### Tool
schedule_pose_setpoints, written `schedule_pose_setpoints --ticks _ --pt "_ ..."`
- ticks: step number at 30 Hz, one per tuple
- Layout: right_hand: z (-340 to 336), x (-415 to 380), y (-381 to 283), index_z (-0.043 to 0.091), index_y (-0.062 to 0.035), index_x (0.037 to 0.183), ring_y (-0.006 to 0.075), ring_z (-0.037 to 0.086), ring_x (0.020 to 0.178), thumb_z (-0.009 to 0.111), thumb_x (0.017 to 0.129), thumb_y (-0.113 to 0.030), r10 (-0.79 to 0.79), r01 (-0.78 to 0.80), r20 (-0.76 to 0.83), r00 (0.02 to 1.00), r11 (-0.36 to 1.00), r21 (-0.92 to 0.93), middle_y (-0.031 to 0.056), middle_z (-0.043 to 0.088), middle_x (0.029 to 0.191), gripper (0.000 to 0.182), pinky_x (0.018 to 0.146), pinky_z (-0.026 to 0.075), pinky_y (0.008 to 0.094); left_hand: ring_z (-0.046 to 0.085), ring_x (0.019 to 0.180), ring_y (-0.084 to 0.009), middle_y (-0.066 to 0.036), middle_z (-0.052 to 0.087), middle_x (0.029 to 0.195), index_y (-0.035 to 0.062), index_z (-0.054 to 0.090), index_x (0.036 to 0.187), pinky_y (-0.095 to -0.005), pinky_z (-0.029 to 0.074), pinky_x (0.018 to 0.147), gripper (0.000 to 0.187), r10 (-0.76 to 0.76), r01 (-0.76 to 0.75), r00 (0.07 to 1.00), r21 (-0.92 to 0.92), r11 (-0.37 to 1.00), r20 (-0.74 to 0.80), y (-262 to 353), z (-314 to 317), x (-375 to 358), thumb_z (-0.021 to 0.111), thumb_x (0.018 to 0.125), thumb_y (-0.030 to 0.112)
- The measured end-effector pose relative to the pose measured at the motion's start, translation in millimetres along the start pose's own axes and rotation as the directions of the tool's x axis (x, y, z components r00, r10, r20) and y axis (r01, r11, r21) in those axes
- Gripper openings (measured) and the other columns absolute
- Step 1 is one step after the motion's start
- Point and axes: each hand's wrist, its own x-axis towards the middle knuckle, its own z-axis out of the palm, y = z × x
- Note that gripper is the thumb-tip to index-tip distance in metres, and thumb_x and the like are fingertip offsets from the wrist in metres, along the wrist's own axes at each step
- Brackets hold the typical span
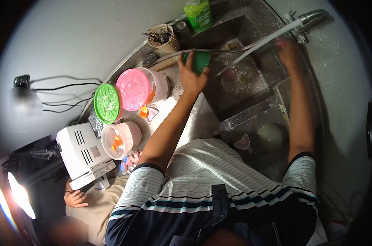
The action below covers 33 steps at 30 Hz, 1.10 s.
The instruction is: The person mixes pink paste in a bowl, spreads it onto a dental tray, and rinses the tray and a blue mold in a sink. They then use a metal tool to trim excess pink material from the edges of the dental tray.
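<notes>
My left hand (193, 80) is closed on the rim of a green bowl (201, 61), held over the left edge of the metal sink (251, 92). The thumb and fingers are spread around its near side; the inside of the bowl is hidden. My right hand (288, 53) is at the sink's right side, below the faucet (311, 18). Its fingers are blurred, and a small pink thing (281, 42) shows at the fingertips, too indistinct to name. A long whitish tube or stream (268, 42) slants from the faucet into the basin, between my hands.
A green soap bottle (199, 17) and a woven cup of tools (163, 37) stand behind. Left are tubs with pink (132, 89) and green (107, 103) lids, an open tub (116, 143) and a white machine (85, 153). Another person's hand (76, 199) rests nearby.
</notes>
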Motion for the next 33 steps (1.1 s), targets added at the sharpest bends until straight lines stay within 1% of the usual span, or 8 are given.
schedule_pose_setpoints --ticks 2,6,13,17,25,27,32,33 --pt "-21 22 27 0.069 -0.0086 0.1 0.0355 0.067 0.082 0.066 0.086 -0.022 -0.079 0.077 -0.157 0.984 0.997 -0.02 0.0164 0.069 0.087 0.019 0.071 0.051 0.0401 0.051 0.119 -0.0407 -0.023 0.048 0.131 0.0064 0.047 0.138 -0.0515 0.039 0.104 0.069 -0.203 0.196 0.979 -0.243 0.95 -0.002 -10 -9 -7 0.072 0.077 0.024" --pt "-84 37 24 0.071 -0.0114 0.099 0.03 0.068 0.078 0.062 0.091 -0.031 0.008 0.003 -0.132 0.991 0.997 0.083 0.0116 0.07 0.082 0.022 0.069 0.051 0.0376 0.068 0.084 -0.0279 -0.013 0.061 0.113 -0.0005 0.059 0.117 -0.0411 0.058 0.052 0.046 -0.586 0.667 0.63 -0.742 0.072 0.509 -26 -34 -37 0.056 0.095 0.04" --pt "-89 17 0 0.069 -0.0087 0.097 0.0165 0.062 0.07 0.066 0.09 -0.034 -0.203 0.207 -0.097 0.974 0.978 0.033 0.0083 0.067 0.077 0.026 0.067 0.048 0.0344 0.069 0.077 -0.0293 -0.015 0.064 0.101 0.0009 0.06 0.112 -0.0446 0.06 0.052 0.047 -0.659 0.735 0.545 -0.674 0.078 0.518 -59 -51 -78 0.057 0.094 0.045" --pt "-49 -55 -119 0.063 -0.0057 0.088 0.0122 0.057 0.073 0.075 0.08 -0.015 -0.448 0.312 0.408 0.795 0.88 0.359 0.0028 0.062 0.077 0.017 0.066 0.046 0.0343 0.069 0.074 -0.0291 -0.016 0.064 0.098 0.0002 0.051 0.124 -0.0438 0.06 0.05 0.059 -0.642 0.711 0.567 -0.7 0.064 0.517 -74 -38 -97 0.058 0.092 0.05" --pt "-14 -163 -322 0.067 -0.0033 0.099 0.0398 0.065 0.091 0.077 0.075 -0.02 -0.606 0.699 0.648 0.462 0.698 0.153 0.0213 0.068 0.093 0.031 0.08 0.05 0.0476 0.069 0.083 -0.0304 -0.027 0.06 0.115 -0.0081 0.039 0.137 -0.0378 0.058 0.047 0.071 -0.677 0.763 0.553 -0.622 0.177 0.486 -63 -75 -111 0.061 0.093 0.043" --pt "-26 -157 -330 0.066 -0.0024 0.102 0.0392 0.066 0.089 0.077 0.077 -0.026 -0.628 0.689 0.568 0.532 0.711 0.14 0.0209 0.068 0.092 0.036 0.079 0.051 0.045 0.069 0.079 -0.0244 -0.021 0.064 0.109 -0.0027 0.047 0.134 -0.0334 0.056 0.053 0.062 -0.661 0.806 0.556 -0.522 0.28 0.504 -62 -94 -120 0.061 0.093 0.041" --pt "-45 -107 -278 0.065 -0.0054 0.108 0.015 0.067 0.085 0.062 0.093 -0.034 -0.479 -0.333 0.777 0.409 0.714 0.615 0.0081 0.07 0.097 0.033 0.073 0.051 0.0288 0.067 0.075 -0.0177 -0.013 0.066 0.1 0.0005 0.057 0.125 -0.0275 0.052 0.064 0.045 -0.559 0.562 0.809 -0.518 0.645 0.181 -55 -161 -189 0.062 0.093 0.032" --pt "-25 -94 -251 0.064 -0.0069 0.112 0.016 0.066 0.091 0.062 0.093 -0.036 -0.338 0.103 0.729 0.596 0.932 0.348 0.0079 0.069 0.102 0.034 0.079 0.051 0.0321 0.066 0.075 -0.0164 -0.011 0.067 0.097 0.0001 0.059 0.122 -0.0263 0.052 0.067 0.04 -0.548 0.516 0.826 -0.573 0.637 0.135 -53 -180 -206 0.063 0.094 0.028"
